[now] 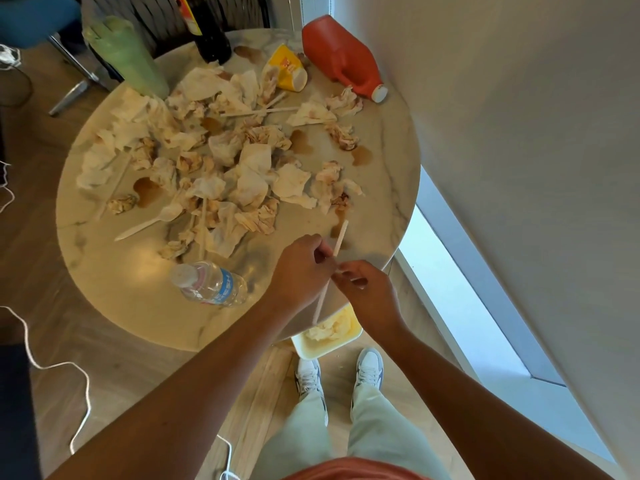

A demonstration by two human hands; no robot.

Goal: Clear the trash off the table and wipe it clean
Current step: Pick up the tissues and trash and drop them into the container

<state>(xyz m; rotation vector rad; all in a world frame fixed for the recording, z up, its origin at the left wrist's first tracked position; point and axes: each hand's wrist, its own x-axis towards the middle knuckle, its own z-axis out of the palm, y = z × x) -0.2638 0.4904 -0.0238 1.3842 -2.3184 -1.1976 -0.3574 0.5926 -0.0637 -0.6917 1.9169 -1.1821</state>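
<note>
Left hand: your left hand (300, 268) pinches the straw (330, 270) near its middle, fingers curled round it.
Right hand: your right hand (363, 289) pinches the same straw just beside the left, thumb and fingertips closed on it.
Straw: held between both hands above the near edge of the surface (114, 306), its lower end pointing down toward the bin (327, 341).
Bin: below your hands, partly under the surface edge; it already holds some crumpled paper, so a little clearing looks done.
Napkins: the stained napkins (242, 174) lie heaped beyond your left hand, untouched as far as I can judge.
Other trash: a water bottle (211, 284) lies just left of your left hand; a spoon (149, 221) sits farther out on that side; a yellow cup (287, 69), red jug (341, 57), dark bottle (211, 39) and green bag (128, 53) are far beyond both hands.
Spills: brown spills (147, 192) show between the napkins.
Progress: early, by my reckoning; nearly all trash is left, and wiping has not begun. No cloth is in view.
</note>
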